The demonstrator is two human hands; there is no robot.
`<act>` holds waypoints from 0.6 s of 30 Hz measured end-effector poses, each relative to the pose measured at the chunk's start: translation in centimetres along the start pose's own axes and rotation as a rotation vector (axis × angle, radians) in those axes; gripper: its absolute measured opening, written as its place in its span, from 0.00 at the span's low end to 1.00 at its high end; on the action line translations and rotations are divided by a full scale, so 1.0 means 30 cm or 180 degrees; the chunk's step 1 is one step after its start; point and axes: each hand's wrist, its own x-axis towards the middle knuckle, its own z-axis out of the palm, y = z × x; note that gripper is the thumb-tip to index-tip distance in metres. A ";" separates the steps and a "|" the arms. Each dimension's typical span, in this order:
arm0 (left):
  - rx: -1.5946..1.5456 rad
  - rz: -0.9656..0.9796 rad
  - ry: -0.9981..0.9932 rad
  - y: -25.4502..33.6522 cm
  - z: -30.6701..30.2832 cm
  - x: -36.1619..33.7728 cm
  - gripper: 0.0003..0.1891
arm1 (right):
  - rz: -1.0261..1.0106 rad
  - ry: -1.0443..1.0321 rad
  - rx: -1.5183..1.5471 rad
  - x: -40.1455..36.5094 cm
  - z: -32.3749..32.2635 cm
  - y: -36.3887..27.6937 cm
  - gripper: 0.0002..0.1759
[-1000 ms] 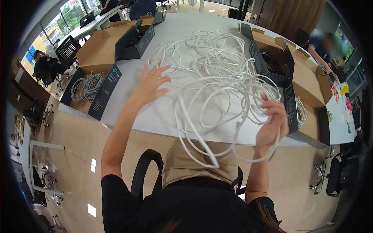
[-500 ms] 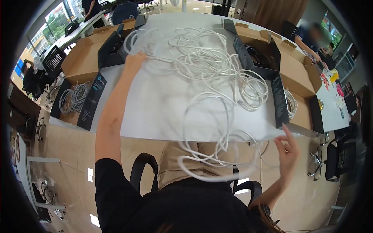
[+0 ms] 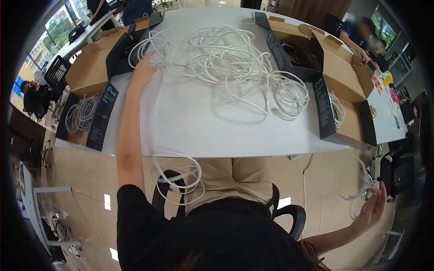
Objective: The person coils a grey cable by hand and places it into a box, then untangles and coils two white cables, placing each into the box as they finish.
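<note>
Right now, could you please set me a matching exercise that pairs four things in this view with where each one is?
Things:
1 left hand
2 right hand
3 tangled white cables
4 bundled cables

Places:
A in the open box at the left end of the table
B low beside the chair, off the table
C far left of the tabletop, at a cable loop
D middle of the table

Pairs: 1-C; 2-B; 3-D; 4-A

Left hand [image 3: 143, 70] rests on white cables [image 3: 226, 54] on the table [image 3: 190, 122]; right hand [image 3: 373, 210] touches a blurred cable loop [image 3: 364, 177]
</note>
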 end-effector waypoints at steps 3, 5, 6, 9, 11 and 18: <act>-0.0651 -0.0278 -0.0131 0.047 -0.106 -0.130 0.19 | 0.0012 -0.0528 0.0406 -0.009 0.042 0.019 0.16; -0.0624 -0.0637 0.0007 0.160 -0.221 -0.271 0.18 | 0.0145 -0.0903 0.0806 0.003 0.113 0.029 0.16; -0.0488 -0.0798 0.0258 0.233 -0.260 -0.357 0.17 | 0.0289 -0.0878 0.0861 -0.002 0.165 0.023 0.16; 0.0885 -0.1039 0.1549 0.373 -0.271 -0.653 0.19 | 0.0315 -0.1542 0.1345 -0.021 0.286 0.039 0.16; 0.0960 -0.1000 0.2373 0.396 -0.182 -0.856 0.22 | 0.0341 -0.1749 0.1500 -0.044 0.365 0.025 0.15; -0.0590 -0.1784 -0.0907 0.458 -0.084 -1.153 0.26 | 0.0285 -0.2226 0.1866 -0.064 0.495 0.004 0.14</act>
